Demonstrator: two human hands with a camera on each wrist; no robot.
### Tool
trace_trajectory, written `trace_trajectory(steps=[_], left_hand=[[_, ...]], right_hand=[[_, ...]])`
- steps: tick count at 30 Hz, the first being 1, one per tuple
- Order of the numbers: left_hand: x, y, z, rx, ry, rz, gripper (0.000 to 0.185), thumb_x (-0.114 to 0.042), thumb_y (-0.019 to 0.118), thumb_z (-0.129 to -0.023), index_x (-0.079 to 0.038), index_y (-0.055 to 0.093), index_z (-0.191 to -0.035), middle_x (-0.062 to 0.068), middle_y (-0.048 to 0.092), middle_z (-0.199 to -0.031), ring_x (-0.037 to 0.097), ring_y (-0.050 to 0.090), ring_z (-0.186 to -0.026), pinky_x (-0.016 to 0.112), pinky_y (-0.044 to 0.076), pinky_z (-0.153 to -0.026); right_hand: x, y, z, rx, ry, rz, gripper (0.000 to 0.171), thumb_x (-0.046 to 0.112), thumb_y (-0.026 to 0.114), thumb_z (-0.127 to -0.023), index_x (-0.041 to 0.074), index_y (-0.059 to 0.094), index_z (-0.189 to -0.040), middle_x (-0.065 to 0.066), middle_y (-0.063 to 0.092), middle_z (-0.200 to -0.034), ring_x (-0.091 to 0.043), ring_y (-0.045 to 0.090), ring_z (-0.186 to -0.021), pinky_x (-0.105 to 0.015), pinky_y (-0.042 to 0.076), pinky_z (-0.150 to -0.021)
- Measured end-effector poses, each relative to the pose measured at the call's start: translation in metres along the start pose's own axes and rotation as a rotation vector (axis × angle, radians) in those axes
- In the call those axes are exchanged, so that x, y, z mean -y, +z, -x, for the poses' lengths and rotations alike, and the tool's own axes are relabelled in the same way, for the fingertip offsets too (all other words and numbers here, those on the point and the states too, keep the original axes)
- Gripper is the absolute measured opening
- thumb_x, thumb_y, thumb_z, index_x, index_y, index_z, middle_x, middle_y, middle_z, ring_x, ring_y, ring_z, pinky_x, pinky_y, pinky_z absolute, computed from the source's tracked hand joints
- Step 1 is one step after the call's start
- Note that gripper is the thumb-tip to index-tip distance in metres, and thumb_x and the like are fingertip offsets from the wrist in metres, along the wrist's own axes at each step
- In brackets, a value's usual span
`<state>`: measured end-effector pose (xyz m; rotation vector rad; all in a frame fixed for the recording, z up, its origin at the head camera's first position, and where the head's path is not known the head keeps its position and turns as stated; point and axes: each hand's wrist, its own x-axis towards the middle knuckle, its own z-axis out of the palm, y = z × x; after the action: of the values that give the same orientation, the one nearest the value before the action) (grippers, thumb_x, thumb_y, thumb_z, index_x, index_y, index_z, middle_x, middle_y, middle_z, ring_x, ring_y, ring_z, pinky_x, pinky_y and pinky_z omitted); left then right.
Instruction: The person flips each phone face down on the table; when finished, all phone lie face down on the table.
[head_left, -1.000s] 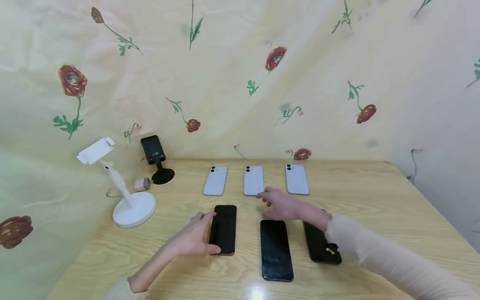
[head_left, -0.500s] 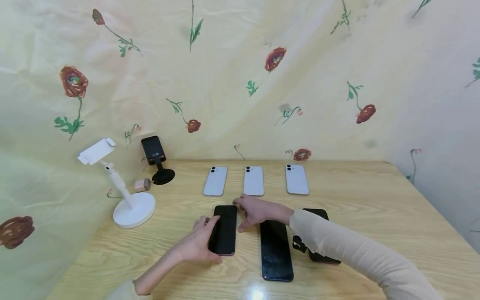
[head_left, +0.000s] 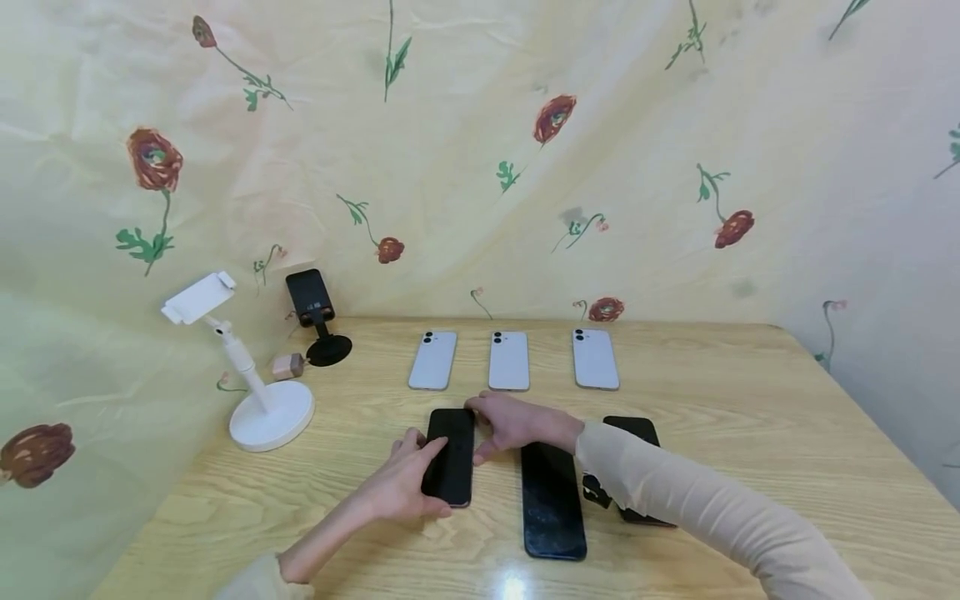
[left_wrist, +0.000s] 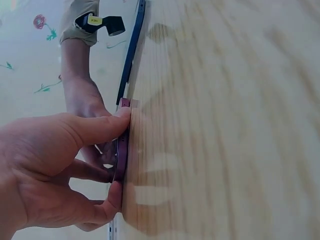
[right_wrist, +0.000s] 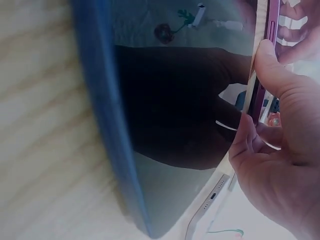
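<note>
A black-screened phone with a pink frame (head_left: pixel 452 460) lies at the front left of the wooden table (head_left: pixel 750 433). My left hand (head_left: pixel 420 479) grips its left side, thumb on the near edge (left_wrist: pixel 121 150) and fingers curled under it. My right hand (head_left: pixel 482 429) reaches across and pinches the phone's far right edge (right_wrist: pixel 265 65). Beside it lies a second dark phone with a blue frame (head_left: pixel 552 500) (right_wrist: pixel 170 110). A third dark phone (head_left: pixel 637 433) is partly hidden by my right forearm.
Three white phones (head_left: pixel 508 360) lie face down in a row behind the dark ones. At the back left stand a white phone stand (head_left: pixel 258 367), a black phone stand (head_left: pixel 315 317) and a small pink plug (head_left: pixel 287 365). A flowered cloth (head_left: pixel 480 167) hangs behind the table.
My right hand has drawn back from the middle white phone and moved left onto the pink-framed phone. My left hand has stayed on that phone.
</note>
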<state>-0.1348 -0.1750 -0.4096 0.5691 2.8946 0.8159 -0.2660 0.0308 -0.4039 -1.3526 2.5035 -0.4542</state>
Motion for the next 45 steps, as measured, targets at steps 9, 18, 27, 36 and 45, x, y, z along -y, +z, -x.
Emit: trace_trajectory(steps=[9,18,27,36,45], left_hand=[[-0.001,-0.001,0.000,0.016,0.012,-0.007,0.088,-0.024,0.091,-0.074,0.007,0.047,-0.143,0.023,0.044,-0.120,0.038,0.045,-0.105,0.050,0.047,-0.087],[0.001,0.001,0.002,0.032,0.031,-0.015,0.083,-0.025,0.089,-0.076,0.006,0.049,-0.143,0.016,0.046,-0.116,0.029,0.042,-0.103,0.043,0.045,-0.084],[0.003,0.003,0.003,0.020,0.073,-0.007,0.083,-0.025,0.088,-0.077,0.007,0.049,-0.142,0.016,0.049,-0.115,0.029,0.044,-0.102,0.042,0.045,-0.084],[0.012,0.000,0.005,-0.020,0.129,0.026,0.082,-0.028,0.089,-0.076,0.005,0.051,-0.141,0.014,0.051,-0.115,0.021,0.048,-0.094,0.035,0.047,-0.078],[0.018,-0.006,0.006,-0.029,0.151,0.073,0.083,-0.034,0.088,-0.077,0.005,0.051,-0.140,0.024,0.044,-0.143,0.038,0.049,-0.121,0.055,0.043,-0.098]], right_hand=[[0.001,0.002,-0.003,-0.032,-0.039,0.032,0.066,0.036,0.089,-0.076,-0.002,0.057,-0.120,-0.001,0.049,-0.089,-0.018,0.047,-0.080,-0.030,0.043,-0.072],[0.001,0.005,0.000,-0.015,-0.022,0.138,0.073,0.046,0.084,-0.079,-0.002,0.057,-0.128,-0.003,0.051,-0.098,-0.017,0.049,-0.080,-0.031,0.045,-0.073],[-0.001,0.006,0.005,-0.045,-0.042,0.202,0.078,0.052,0.081,-0.079,-0.003,0.056,-0.130,-0.008,0.055,-0.105,-0.018,0.052,-0.083,-0.034,0.048,-0.075],[-0.001,0.003,0.007,-0.072,-0.080,0.161,0.080,0.053,0.078,-0.082,-0.003,0.054,-0.133,-0.006,0.053,-0.103,-0.016,0.049,-0.079,-0.031,0.045,-0.071],[0.003,-0.004,0.006,-0.101,-0.100,0.117,0.077,0.051,0.080,-0.081,-0.002,0.056,-0.131,-0.005,0.050,-0.098,-0.015,0.047,-0.073,-0.029,0.043,-0.066]])
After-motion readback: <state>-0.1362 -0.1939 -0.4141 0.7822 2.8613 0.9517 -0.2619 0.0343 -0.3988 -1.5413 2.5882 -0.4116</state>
